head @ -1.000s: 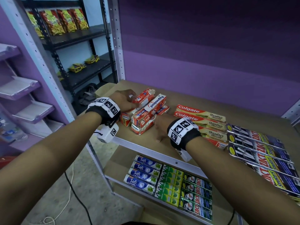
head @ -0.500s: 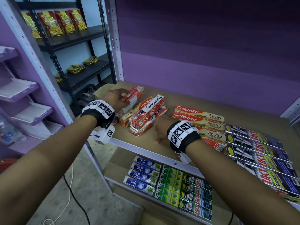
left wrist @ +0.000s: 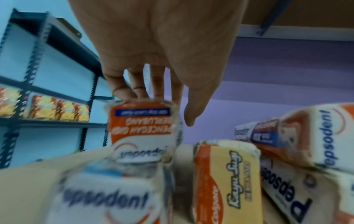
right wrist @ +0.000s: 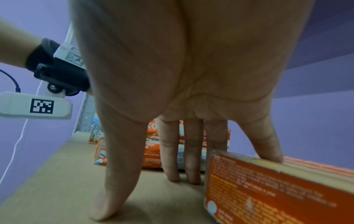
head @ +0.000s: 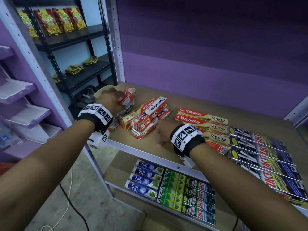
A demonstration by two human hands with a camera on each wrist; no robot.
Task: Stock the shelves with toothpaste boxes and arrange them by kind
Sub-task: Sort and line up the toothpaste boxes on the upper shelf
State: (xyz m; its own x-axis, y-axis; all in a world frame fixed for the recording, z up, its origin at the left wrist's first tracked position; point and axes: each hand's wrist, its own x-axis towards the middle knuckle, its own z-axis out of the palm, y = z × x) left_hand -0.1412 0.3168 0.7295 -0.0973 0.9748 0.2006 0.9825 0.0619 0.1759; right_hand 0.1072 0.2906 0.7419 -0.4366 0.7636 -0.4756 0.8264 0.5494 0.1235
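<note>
My left hand (head: 110, 101) grips a red-and-white Pepsodent box (head: 126, 99) and holds it tilted above the shelf's far left corner. In the left wrist view my fingers (left wrist: 134, 84) curl behind the top of that box (left wrist: 143, 130). A loose pile of Pepsodent boxes (head: 150, 119) with one Colgate box lies just right of it. My right hand (head: 164, 130) rests flat on the brown shelf board (head: 126, 137), fingers straight, between the pile and the row of Colgate boxes (head: 203, 124). The right wrist view shows its fingers (right wrist: 172, 166) pressed on the board beside a Colgate box (right wrist: 277, 189).
Dark Zact boxes (head: 266, 160) fill the shelf's right side. The lower shelf holds Safi boxes (head: 145, 179), green boxes (head: 171, 189) and green Zact boxes (head: 198, 200). An open carton (head: 101, 92) stands at the left corner by the metal upright (head: 113, 47).
My left hand has lifted one Pepsodent box off the pile and carried it left and back. The right hand has stayed flat on the board.
</note>
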